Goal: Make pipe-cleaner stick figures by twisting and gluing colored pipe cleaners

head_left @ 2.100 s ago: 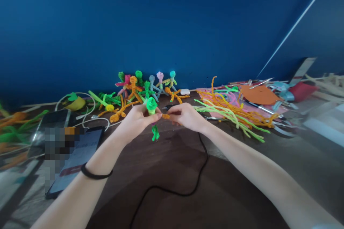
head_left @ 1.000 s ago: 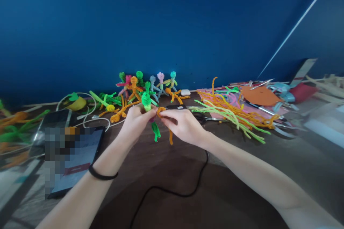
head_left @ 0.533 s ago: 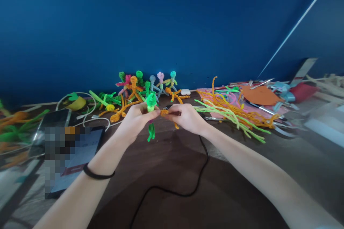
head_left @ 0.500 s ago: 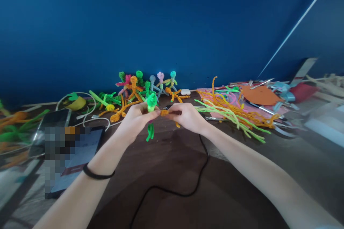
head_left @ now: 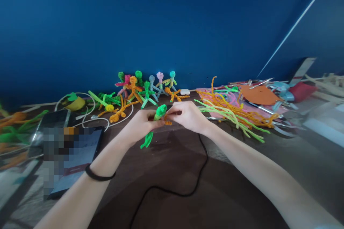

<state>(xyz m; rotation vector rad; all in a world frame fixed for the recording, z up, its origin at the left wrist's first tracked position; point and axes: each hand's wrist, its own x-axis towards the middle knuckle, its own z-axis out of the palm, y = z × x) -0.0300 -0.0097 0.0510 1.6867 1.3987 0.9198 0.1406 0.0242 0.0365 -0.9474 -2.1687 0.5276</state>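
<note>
My left hand (head_left: 142,124) is closed around the middle of a green pipe-cleaner figure (head_left: 161,111). Its coiled head leans to the right above my fingers, and its green legs hang out below my hand. My right hand (head_left: 187,115) pinches an orange pipe cleaner (head_left: 168,122) beside the figure's body, the fingertips of both hands close together. How the orange piece joins the figure is hidden by my fingers. Behind my hands several finished-looking pipe-cleaner figures (head_left: 133,85) lean against the blue wall (head_left: 172,25).
A pile of loose orange pipe cleaners (head_left: 252,116) lies at right, with orange paper (head_left: 259,94) behind. A tablet (head_left: 86,154), a phone (head_left: 57,121) and a white cable (head_left: 84,123) are at left. A black cable (head_left: 200,175) crosses the table. A white earbud case (head_left: 185,92) sits by the wall.
The green figure has tipped, its head moving right and down and its legs swinging left. My right hand has stayed close beside it, still pinching the orange piece.
</note>
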